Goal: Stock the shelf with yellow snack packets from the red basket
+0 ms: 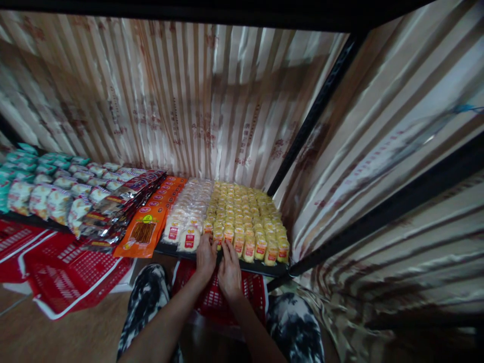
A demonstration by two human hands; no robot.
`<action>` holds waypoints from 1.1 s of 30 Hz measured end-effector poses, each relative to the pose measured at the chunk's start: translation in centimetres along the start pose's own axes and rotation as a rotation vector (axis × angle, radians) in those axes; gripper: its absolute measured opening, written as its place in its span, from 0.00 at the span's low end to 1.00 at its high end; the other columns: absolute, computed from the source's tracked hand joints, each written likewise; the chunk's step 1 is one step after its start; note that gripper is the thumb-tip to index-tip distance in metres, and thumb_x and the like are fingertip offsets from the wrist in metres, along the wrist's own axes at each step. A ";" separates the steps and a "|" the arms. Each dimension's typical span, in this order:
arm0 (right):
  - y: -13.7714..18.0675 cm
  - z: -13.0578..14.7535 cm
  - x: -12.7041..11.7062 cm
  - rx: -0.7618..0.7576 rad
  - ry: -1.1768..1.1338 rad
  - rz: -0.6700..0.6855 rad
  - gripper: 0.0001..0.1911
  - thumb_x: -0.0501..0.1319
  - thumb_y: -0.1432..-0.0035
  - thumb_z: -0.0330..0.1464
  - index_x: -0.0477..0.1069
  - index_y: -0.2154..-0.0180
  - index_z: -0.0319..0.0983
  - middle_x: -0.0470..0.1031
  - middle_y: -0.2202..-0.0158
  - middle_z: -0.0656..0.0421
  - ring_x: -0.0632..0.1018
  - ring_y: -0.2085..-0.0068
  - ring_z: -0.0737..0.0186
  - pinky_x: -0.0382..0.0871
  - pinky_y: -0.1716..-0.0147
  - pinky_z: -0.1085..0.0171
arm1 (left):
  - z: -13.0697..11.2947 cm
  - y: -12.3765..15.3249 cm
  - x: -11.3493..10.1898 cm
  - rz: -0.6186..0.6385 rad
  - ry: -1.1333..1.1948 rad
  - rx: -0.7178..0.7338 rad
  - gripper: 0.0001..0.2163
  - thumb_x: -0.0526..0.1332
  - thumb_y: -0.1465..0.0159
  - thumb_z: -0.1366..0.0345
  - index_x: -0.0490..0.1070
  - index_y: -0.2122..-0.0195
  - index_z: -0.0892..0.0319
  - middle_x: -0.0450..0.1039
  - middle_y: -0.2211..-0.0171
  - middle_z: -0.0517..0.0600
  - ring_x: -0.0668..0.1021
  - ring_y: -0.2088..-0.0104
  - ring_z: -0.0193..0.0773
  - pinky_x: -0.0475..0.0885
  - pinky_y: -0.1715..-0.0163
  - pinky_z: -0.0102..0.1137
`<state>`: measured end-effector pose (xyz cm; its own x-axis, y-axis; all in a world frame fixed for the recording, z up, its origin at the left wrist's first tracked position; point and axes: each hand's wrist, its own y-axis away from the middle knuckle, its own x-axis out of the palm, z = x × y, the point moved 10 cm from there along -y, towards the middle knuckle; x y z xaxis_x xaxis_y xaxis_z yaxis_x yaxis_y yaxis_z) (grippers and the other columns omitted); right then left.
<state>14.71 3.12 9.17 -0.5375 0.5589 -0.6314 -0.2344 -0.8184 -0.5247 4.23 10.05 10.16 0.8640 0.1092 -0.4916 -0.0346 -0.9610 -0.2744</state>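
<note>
Both my hands rest side by side at the front edge of a low black shelf (260, 268). My left hand (206, 258) touches the front row between the white round snack packs (189, 212) and the yellow snack packs (245, 217). My right hand (229, 269) has its fingertips on the front yellow packs. The fingers of both hands are bent over the packs; whether they grip one is hidden. Below my hands sits a red plastic basket (249, 295) between my knees in black-and-white trousers.
Left along the shelf lie orange flat packets (149, 222), dark red packets (121, 201) and green-white bags (49, 186). Red baskets (71, 272) lie on the wooden floor at left. Striped curtain fabric (181, 101) backs the shelf; a black frame post (313, 116) rises at right.
</note>
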 end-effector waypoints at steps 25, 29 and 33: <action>3.2 0.4 -1.7 -0.036 -0.045 -0.011 0.24 0.46 0.46 0.23 0.64 0.48 0.35 0.63 0.44 0.48 0.65 0.43 0.60 0.63 0.46 0.56 | -2.5 3.5 -0.5 0.040 -0.062 0.172 0.09 0.46 0.36 0.68 0.65 0.62 0.58 0.68 0.64 0.51 0.73 0.62 0.37 0.70 0.60 0.32; 4.0 0.7 -1.8 -0.043 -0.059 -0.019 0.23 0.46 0.45 0.24 0.65 0.49 0.33 0.64 0.45 0.47 0.66 0.44 0.60 0.63 0.46 0.57 | -1.7 4.7 -0.2 0.073 -0.084 0.202 0.11 0.45 0.36 0.68 0.66 0.59 0.59 0.68 0.63 0.52 0.74 0.62 0.37 0.70 0.59 0.32; 4.5 0.8 -1.8 -0.031 -0.055 -0.026 0.24 0.45 0.46 0.23 0.66 0.49 0.35 0.65 0.46 0.48 0.66 0.44 0.60 0.64 0.46 0.55 | -1.3 5.3 -0.5 0.097 -0.086 0.198 0.13 0.45 0.36 0.69 0.66 0.57 0.59 0.69 0.60 0.53 0.74 0.58 0.37 0.70 0.57 0.33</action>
<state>13.96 -1.63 8.40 -0.5755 0.5709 -0.5855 -0.2243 -0.7987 -0.5583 4.30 4.60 10.05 0.8063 0.0480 -0.5895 -0.2203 -0.9006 -0.3748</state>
